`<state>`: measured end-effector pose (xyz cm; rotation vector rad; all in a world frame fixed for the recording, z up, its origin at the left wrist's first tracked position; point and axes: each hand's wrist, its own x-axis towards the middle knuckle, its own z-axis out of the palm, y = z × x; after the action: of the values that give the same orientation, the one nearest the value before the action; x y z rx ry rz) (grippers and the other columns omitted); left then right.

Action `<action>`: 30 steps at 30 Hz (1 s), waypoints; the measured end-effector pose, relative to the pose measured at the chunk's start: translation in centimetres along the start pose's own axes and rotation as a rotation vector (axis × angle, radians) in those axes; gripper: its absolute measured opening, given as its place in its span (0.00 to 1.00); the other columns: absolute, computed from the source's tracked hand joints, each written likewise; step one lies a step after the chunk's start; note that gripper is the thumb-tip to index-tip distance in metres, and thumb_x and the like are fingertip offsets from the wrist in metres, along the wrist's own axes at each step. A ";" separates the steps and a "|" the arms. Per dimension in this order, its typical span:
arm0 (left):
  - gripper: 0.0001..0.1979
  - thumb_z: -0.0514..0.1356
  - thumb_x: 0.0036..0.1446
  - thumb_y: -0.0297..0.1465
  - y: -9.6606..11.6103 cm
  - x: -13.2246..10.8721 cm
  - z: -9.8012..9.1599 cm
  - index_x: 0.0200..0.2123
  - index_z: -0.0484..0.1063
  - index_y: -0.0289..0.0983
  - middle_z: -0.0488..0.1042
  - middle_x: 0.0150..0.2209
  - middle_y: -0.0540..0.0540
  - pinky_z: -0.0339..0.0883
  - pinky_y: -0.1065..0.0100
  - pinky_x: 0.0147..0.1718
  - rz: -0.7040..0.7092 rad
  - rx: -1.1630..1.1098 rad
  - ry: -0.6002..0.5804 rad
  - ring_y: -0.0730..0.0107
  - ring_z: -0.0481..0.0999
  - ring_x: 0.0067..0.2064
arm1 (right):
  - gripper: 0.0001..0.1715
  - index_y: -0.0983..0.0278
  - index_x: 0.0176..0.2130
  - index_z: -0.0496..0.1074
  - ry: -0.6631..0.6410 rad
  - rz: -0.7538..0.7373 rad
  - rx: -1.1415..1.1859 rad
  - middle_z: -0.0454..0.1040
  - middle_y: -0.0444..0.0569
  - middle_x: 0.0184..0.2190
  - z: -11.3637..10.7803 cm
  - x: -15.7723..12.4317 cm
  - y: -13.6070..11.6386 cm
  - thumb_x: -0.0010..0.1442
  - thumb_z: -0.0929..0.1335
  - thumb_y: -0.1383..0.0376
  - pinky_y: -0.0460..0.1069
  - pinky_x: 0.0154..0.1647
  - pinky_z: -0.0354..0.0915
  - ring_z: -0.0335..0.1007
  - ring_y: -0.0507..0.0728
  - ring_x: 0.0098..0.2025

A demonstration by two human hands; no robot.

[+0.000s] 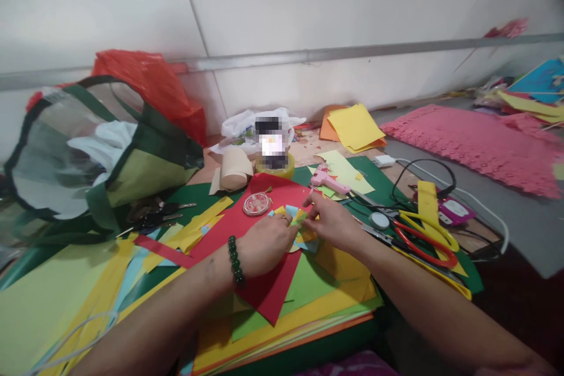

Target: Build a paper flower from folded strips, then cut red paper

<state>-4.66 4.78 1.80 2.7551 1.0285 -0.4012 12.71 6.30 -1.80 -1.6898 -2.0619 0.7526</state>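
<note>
While they meet over the red sheet [269, 296], my left hand [264, 244] and right hand [335, 223] both pinch the folded paper piece [300, 217] with closed fingertips. Its long axis seems to slant away from me, rightward; it is too small to be sure.

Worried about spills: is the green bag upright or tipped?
Tipped: the green bag lies on its side, left of the left hand and right hand pinching a paper piece.
</note>
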 end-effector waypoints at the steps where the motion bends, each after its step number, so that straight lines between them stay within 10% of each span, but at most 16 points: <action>1: 0.15 0.49 0.59 0.19 0.1 0.1 0.0 0.47 0.70 0.30 0.72 0.40 0.36 0.67 0.60 0.39 -0.003 0.010 -0.004 0.57 0.72 0.39 | 0.14 0.61 0.41 0.67 0.007 -0.002 0.007 0.77 0.41 0.27 -0.1 0.0 0.1 0.54 0.70 0.69 0.46 0.29 0.53 0.72 0.55 0.31; 13: 0.10 0.51 0.59 0.21 -0.8 0.0 0.1 0.40 0.70 0.34 0.72 0.39 0.41 0.65 0.64 0.36 0.031 -0.017 0.011 0.61 0.71 0.38 | 0.14 0.61 0.38 0.67 0.097 0.033 0.074 0.73 0.43 0.26 -1.0 0.6 1.6 0.59 0.66 0.54 0.47 0.27 0.54 0.67 0.54 0.26; 30: 0.14 0.53 0.54 0.20 -0.5 -0.2 -0.2 0.42 0.74 0.34 0.73 0.39 0.39 0.67 0.63 0.36 0.006 -0.022 -0.038 0.58 0.74 0.39 | 0.14 0.61 0.39 0.63 -0.062 -0.019 0.129 0.73 0.38 0.23 -0.1 0.1 1.2 0.51 0.67 0.72 0.45 0.27 0.55 0.68 0.52 0.27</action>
<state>-5.09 5.03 2.00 2.7198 1.0087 -0.4372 13.68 6.55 -2.45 -1.5933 -2.0207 0.9224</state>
